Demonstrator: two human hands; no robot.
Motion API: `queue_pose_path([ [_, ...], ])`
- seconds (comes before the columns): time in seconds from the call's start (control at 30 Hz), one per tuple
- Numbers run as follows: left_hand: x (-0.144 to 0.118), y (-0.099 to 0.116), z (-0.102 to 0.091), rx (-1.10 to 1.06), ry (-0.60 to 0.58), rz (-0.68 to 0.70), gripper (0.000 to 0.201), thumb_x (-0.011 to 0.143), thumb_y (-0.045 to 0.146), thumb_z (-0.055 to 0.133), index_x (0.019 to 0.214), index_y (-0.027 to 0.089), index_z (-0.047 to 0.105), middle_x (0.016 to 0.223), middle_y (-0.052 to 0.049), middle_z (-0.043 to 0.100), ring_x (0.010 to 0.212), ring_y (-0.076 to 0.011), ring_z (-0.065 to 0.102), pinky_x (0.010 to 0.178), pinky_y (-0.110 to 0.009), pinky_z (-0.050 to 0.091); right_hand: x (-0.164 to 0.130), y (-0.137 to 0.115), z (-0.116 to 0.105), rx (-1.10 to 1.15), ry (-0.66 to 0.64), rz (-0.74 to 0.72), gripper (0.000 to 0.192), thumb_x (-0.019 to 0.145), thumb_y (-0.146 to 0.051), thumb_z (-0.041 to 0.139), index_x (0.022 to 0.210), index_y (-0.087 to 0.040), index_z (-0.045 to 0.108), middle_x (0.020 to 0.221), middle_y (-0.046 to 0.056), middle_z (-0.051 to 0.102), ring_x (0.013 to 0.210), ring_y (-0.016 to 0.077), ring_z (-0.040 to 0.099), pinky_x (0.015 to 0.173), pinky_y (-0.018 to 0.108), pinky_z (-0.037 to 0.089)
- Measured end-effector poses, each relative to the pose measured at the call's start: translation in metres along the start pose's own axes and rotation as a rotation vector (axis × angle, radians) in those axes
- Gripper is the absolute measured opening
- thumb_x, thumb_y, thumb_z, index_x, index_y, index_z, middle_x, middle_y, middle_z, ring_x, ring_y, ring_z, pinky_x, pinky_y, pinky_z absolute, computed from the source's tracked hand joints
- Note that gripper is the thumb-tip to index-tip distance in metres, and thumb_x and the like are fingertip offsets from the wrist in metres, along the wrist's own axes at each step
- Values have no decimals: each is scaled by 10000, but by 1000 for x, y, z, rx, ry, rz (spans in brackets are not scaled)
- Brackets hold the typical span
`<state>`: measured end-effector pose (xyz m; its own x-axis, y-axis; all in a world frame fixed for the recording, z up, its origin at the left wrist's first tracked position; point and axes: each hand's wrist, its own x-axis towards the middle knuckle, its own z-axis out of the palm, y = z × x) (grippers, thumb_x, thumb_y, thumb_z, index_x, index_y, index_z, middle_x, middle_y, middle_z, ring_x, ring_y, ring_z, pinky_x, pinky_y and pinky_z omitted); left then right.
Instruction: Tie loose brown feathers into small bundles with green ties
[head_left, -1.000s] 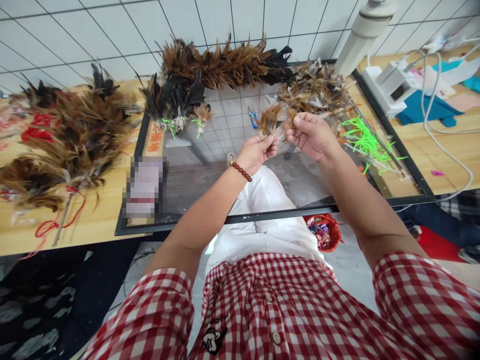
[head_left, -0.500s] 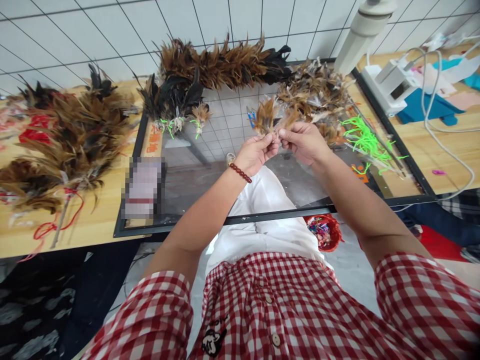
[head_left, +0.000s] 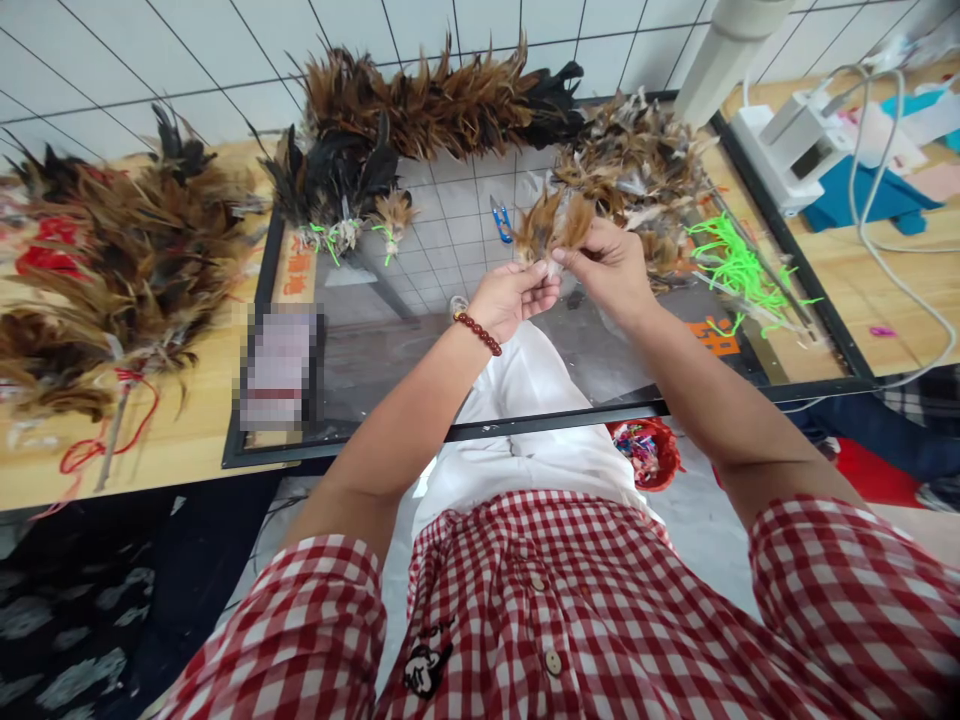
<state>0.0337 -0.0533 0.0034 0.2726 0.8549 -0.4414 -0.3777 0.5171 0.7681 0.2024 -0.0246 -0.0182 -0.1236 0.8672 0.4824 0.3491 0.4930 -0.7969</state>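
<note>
My left hand (head_left: 516,297) and my right hand (head_left: 611,268) meet above the glass panel (head_left: 420,360), both pinching the quill ends of a small bunch of brown feathers (head_left: 551,222). The feather tips fan upward, away from me. A red bead bracelet (head_left: 480,333) circles my left wrist. Just behind my hands lies a loose heap of brown and grey feathers (head_left: 634,165). Small blue-handled scissors (head_left: 500,217) rest on the glass to the left of the bunch.
Tied feather bundles (head_left: 337,195) with green ties and a long brown feather row (head_left: 442,100) lie at the back. More bundles with red cord (head_left: 112,260) cover the wooden table on the left. Green ties (head_left: 739,275) lie right; a white device (head_left: 787,150) with cables stands far right.
My hands have come closer together and the feathers now form one bunch pinched by both hands. The view has shifted slightly.
</note>
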Motion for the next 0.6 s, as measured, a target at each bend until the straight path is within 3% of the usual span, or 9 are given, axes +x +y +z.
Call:
queue_pose_path([
  [0.17,1,-1,-3,58,-96,-39,191,914,236,789,834,129,651,694,-1,721,605,-57,673,758,-193,592,-1,8,-1,-32,-68,14,408,872,-638,779,795,-238,750,788,24,637,861,214,651,870,428,589],
  [0.23,1,-2,-4,46,-109,-36,165,920,235,780,862,133,664,714,3,724,634,-61,686,808,-211,599,0,11,-2,-13,-86,29,380,889,-625,766,974,-255,786,882,29,680,872,207,656,859,414,599],
  [0.33,1,-3,-5,-54,-77,25,113,933,236,761,931,156,681,823,4,762,767,-71,730,939,-248,596,0,8,-5,-32,-126,-2,659,796,-598,860,1358,-301,687,1168,59,695,917,216,664,843,413,608],
  [0.4,-1,-3,-4,-99,-58,52,95,940,240,746,942,168,685,872,3,772,828,-76,737,994,-266,584,-2,0,-6,-111,-164,-26,886,727,-548,920,1505,-310,572,1321,94,651,979,243,665,886,438,604],
  [0.47,-2,-3,-4,-103,-54,39,110,931,257,758,933,171,691,871,-2,770,846,-89,737,1001,-281,583,-5,-14,-6,-212,-178,-12,914,758,-505,902,1561,-313,511,1397,120,618,1058,274,659,960,463,585],
  [0.6,-4,1,0,-112,-31,34,206,897,344,808,944,173,702,868,-21,771,878,-123,752,948,-283,591,-5,-34,-13,-383,-131,9,727,869,-501,803,1529,-335,547,1426,132,621,1216,332,623,1030,482,549],
])
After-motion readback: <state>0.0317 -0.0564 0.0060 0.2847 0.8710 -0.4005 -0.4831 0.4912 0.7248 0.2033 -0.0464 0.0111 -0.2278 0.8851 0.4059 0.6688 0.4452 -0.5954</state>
